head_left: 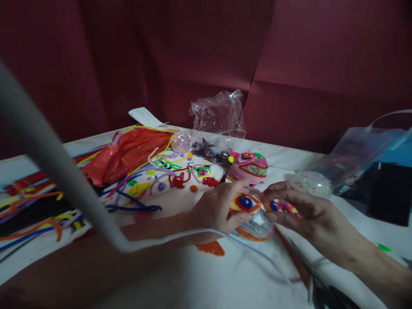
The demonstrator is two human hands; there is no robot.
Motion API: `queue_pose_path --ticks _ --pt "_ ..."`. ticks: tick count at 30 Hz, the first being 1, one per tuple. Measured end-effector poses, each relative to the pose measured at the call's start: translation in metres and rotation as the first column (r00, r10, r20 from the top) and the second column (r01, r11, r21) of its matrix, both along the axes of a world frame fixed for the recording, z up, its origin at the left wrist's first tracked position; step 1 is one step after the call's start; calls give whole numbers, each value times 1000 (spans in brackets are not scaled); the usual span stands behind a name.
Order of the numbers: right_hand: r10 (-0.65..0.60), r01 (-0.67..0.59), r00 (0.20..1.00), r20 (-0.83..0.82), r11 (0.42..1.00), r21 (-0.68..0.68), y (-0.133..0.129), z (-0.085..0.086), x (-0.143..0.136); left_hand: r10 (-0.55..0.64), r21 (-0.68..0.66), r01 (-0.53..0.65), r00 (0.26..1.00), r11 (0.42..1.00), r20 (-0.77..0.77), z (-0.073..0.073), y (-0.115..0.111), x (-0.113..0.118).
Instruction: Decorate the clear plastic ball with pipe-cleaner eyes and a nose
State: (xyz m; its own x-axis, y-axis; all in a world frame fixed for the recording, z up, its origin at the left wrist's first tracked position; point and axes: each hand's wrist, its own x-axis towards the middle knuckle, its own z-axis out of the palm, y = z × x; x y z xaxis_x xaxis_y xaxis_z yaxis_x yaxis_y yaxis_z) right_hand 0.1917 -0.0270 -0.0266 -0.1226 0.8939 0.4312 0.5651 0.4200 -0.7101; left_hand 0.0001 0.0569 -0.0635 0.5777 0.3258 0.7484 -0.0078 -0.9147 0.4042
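My left hand (217, 206) is closed round the near-left side of a clear ball (259, 225) that has an orange band at its bottom. On the ball sits an eye shape (247, 202) of coiled pipe cleaner in orange, yellow, white and blue. With its fingertips, my right hand (305, 210) pinches a second pipe cleaner eye (278, 207), blue, orange and pink, at the ball's right side. Whether that piece is stuck on, I cannot tell. Just behind stands a pink ball (250, 169) covered in coiled pipe cleaner, with an eye on it.
Scissors (317, 277) lie at the front right. Pipe cleaners (135, 201) and a red plastic bag (128, 154) cover the left. Another clear ball (181, 142), a crumpled clear bag (219, 116) and a black phone-like slab (392, 193) lie further out. A grey pole (61, 159) and white cable (193, 231) cross in front.
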Motion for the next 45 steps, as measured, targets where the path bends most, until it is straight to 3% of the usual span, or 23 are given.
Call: queue_pose_path --ticks 9,16,31,38,45 --pt "1 0 999 -48 1000 11 -5 1 0 2 12 -2 1000 1000 0 -4 2 1" --pt "-26 37 996 -86 991 132 -2 -6 -3 4 46 -4 1000 999 13 -3 2 1" --pt "10 -24 998 68 978 208 -3 -15 0 14 41 -14 1000 999 4 -2 1 -1" --pt "-44 63 990 -137 988 141 -1 -19 -4 -8 -3 8 1000 1000 -25 1 0 -1" --pt "-113 145 937 -330 987 74 -1 -24 -15 12 42 -13 1000 999 4 -1 1 0"
